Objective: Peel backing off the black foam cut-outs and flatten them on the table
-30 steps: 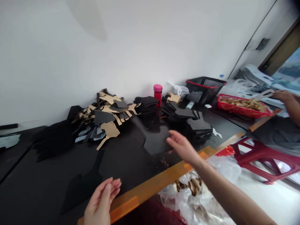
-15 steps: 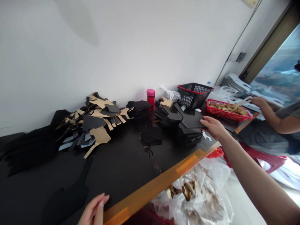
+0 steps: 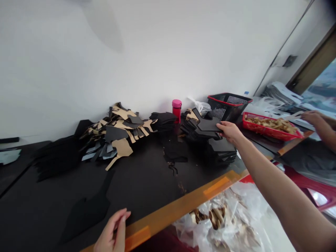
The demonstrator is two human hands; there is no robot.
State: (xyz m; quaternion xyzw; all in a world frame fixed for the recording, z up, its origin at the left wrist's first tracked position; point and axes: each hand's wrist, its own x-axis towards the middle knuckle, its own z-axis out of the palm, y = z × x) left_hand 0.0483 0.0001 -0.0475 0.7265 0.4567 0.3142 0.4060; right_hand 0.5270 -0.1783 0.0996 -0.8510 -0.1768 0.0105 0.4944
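Observation:
My right hand point(image 3: 229, 131) pinches the edge of a dark flat cut piece point(image 3: 208, 125) over a stack of similar dark pieces. Just to its right and lower is another dark stack point(image 3: 223, 150). My left hand point(image 3: 113, 231) hovers by the table's taped front edge, thumb and fingers apart, holding nothing. A black cut piece point(image 3: 86, 217) lies flat on the table to its left. Farther back, a loose heap of tan and grey pieces point(image 3: 120, 126) rests near the wall, with one tan piece point(image 3: 122, 147) at its front.
A pink-lidded red bottle point(image 3: 176, 111), a black basket point(image 3: 228, 106) and a red tray of tan pieces point(image 3: 273, 126) stand along the back. Below the edge is a plastic bag of scraps point(image 3: 223, 220). Another person's hand point(image 3: 312, 117) is at the right.
The view has turned rightward-tilted, so the scene sits differently in frame. My right hand has moved left with the dark piece, off the front right stack towards the stack behind it.

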